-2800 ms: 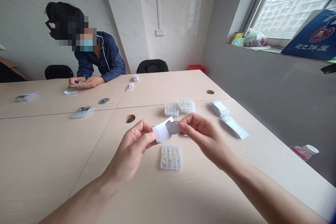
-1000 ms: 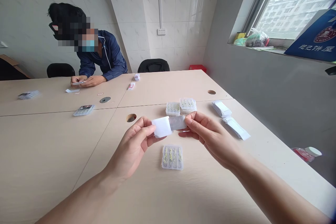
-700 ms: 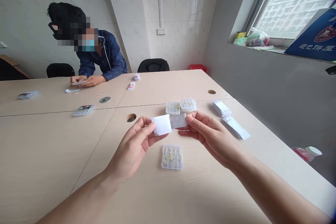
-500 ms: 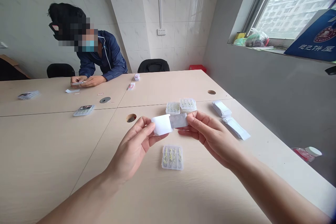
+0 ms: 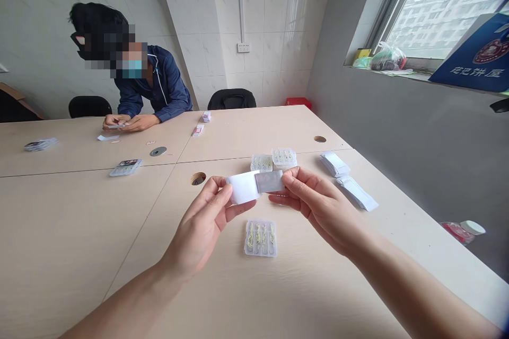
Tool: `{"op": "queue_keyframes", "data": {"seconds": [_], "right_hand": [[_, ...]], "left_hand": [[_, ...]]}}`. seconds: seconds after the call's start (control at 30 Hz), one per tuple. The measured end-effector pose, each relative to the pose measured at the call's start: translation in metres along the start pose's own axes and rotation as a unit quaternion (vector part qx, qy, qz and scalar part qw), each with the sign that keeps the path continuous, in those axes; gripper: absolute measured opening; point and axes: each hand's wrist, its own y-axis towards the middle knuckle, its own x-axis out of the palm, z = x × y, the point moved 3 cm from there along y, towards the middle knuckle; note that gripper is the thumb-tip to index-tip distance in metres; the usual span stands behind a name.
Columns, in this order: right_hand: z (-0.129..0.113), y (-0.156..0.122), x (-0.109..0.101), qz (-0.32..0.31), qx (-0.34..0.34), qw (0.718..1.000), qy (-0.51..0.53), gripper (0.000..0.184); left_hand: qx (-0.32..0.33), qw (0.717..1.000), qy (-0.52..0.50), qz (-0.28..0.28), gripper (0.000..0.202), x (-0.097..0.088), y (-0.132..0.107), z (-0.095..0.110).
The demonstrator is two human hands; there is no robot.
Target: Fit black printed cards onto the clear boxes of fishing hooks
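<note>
A small white paper label (image 5: 244, 187) is pinched at its left end by my left hand (image 5: 204, 222). Its grey right end (image 5: 269, 181) is pinched by my right hand (image 5: 314, 204). Both hands hold it above the table, stretched between them. Under it on the table lies a clear plastic box (image 5: 260, 238) holding several fish hooks with yellow-green line. Two more such boxes (image 5: 273, 161) stand just beyond my hands.
White paper packets (image 5: 350, 180) lie in stacks to the right. A cable hole (image 5: 198, 178) is near my left hand. Across the table another person (image 5: 137, 90) handles small items. A red-and-white object (image 5: 461, 230) lies at the right edge.
The label was folded between my hands 2.8 s ago; now it is spread flat and level. In the last second my hands barely moved.
</note>
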Motion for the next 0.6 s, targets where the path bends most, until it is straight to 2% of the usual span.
{"op": "queue_keyframes", "data": {"seconds": [0.6], "right_hand": [[0.0007, 0.0000, -0.0028, 0.001, 0.002, 1.000, 0.010, 0.022]], "left_hand": [[-0.001, 1.000, -0.001, -0.001, 0.014, -0.0017, 0.0014, -0.0013]]}}
